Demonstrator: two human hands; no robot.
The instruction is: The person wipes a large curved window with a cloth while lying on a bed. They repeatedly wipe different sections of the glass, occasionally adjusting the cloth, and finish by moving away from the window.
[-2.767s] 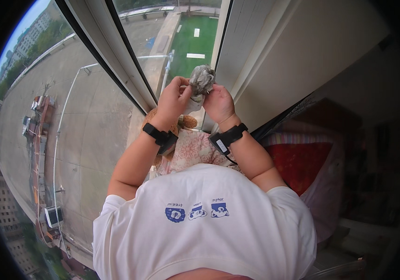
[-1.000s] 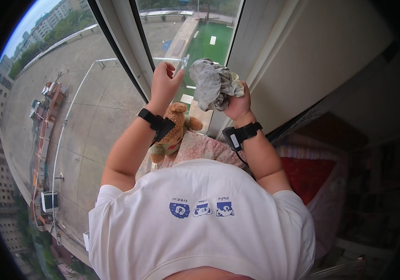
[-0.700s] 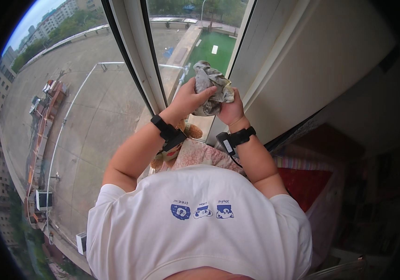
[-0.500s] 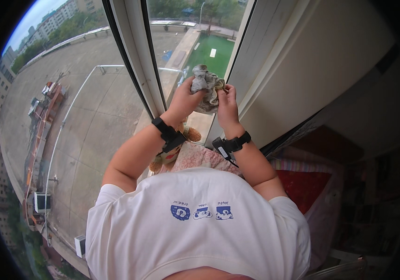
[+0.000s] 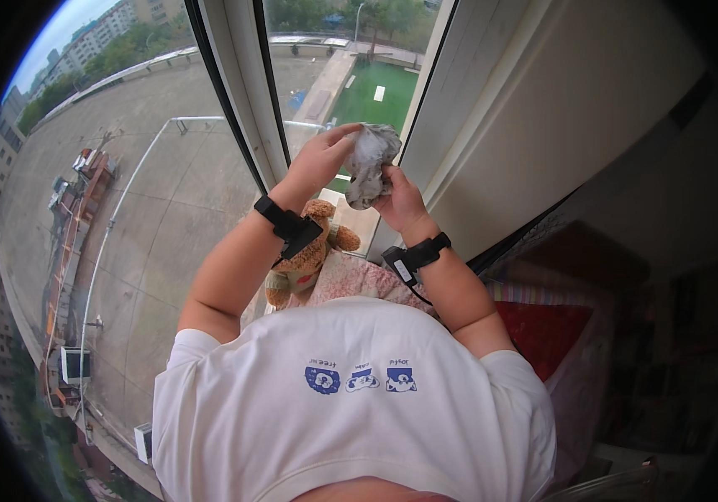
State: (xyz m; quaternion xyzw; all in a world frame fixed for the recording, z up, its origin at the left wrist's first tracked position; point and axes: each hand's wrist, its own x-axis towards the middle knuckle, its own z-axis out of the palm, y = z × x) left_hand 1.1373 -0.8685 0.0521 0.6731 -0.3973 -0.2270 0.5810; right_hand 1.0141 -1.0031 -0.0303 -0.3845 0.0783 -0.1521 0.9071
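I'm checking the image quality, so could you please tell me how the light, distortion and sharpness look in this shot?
Head view: daylight through the window is bright and even, while the room at right falls dark; the fisheye bends the window frame and blackens the corners; both hands, left hand and right hand, and the crumpled grey cloth look sharp, without motion blur.

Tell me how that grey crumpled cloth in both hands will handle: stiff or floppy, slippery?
The grey cloth looks soft and floppy: it bunches in folds between the left hand and right hand. Probably light, since fingertips alone hold it up. Its creased surface suggests it grips easily rather than slipping.
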